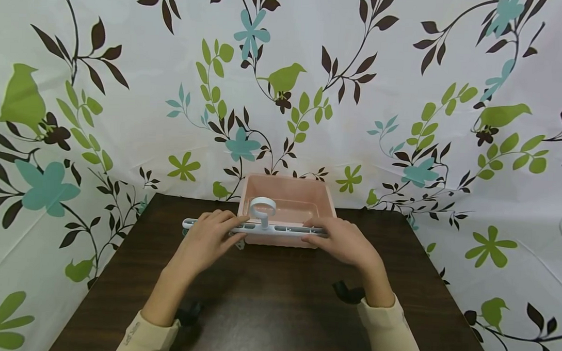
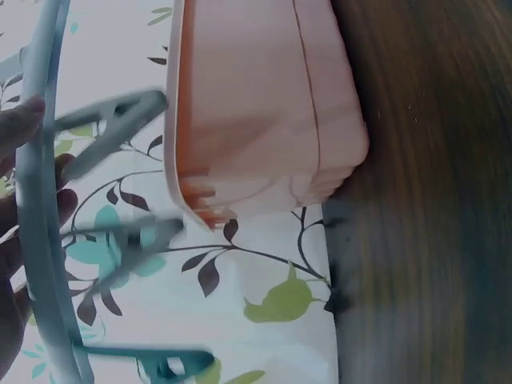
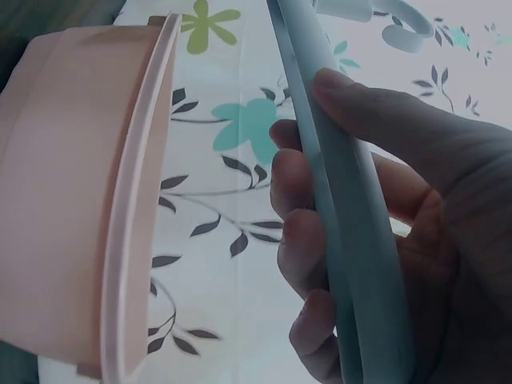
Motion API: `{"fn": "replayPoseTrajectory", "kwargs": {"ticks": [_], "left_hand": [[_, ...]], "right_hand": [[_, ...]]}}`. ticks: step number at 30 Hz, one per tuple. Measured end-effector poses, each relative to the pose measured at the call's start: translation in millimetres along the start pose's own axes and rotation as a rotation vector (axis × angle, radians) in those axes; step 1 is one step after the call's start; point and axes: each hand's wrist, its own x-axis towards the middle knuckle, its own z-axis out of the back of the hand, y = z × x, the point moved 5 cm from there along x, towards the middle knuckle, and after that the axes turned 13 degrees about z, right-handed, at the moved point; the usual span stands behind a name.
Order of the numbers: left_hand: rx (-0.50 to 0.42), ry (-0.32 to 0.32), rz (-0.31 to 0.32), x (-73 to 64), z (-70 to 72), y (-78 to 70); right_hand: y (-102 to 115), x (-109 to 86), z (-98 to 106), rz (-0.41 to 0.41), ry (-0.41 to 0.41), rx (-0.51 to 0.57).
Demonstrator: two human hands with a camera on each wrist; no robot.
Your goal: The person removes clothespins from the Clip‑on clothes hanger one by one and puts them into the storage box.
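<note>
A white clip hanger (image 1: 270, 229) with a round hook (image 1: 263, 202) is held level over the front rim of a pink plastic bin (image 1: 287, 185). On its left part my left hand (image 1: 206, 241) grips the bar, thumb toward me. My right hand (image 1: 346, 242) holds the right end, and the right wrist view shows the fingers (image 3: 300, 248) curled round the bar. Several clothes pegs (image 2: 120, 132) hang from the bar in the left wrist view, grey ones and a teal one (image 2: 172, 364). The bin's inside floor is partly hidden behind the hanger.
The bin stands at the far edge of a dark wood table (image 1: 276, 309). Behind it hangs a white cloth (image 1: 379, 163) printed with leaves, birds and flowers. Dark wrist gear (image 1: 348, 292) shows by the right forearm.
</note>
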Motion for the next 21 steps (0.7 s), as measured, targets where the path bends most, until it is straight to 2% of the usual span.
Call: {"fn": "replayPoseTrajectory", "kwargs": {"ticks": [5, 11, 16, 21], "left_hand": [[-0.023, 0.034, 0.05, -1.1, 2.1, 11.4], [-0.048, 0.024, 0.077, 0.4, 7.4, 26.0], [-0.047, 0.009, 0.06, 1.9, 10.0, 30.2], [-0.093, -0.011, 0.022, 1.4, 8.4, 28.5]], "right_hand": [[-14.7, -13.5, -2.1, -0.041, -0.012, 0.043], [-28.3, -25.1, -0.7, -0.058, -0.027, 0.113], [-36.8, -32.0, -3.1, -0.073, -0.036, 0.162], [-40.2, -30.7, -13.7, -0.08, -0.031, 0.228]]}}
